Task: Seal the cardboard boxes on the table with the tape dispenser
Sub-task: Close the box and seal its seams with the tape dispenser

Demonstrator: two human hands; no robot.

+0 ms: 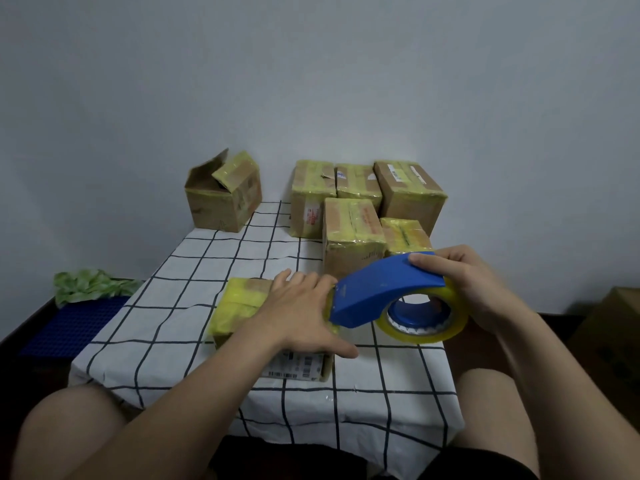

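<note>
A small flat cardboard box (239,306) covered in yellowish tape lies near the front of the table (166,306), which has a white cloth with a black grid. My left hand (298,313) lies flat on top of the box, fingers straight, thumb out to the right. My right hand (464,282) grips the blue tape dispenser (374,292) with its roll of clear yellowish tape (453,317). The dispenser's front end sits at the box's right edge, right beside my left hand.
Several taped boxes (349,226) stand clustered at the back right of the table. An open box (221,195) with raised flaps stands at the back left. Green crumpled material (90,285) lies on a blue mat (69,323) left of the table. My knees are below the table's front edge.
</note>
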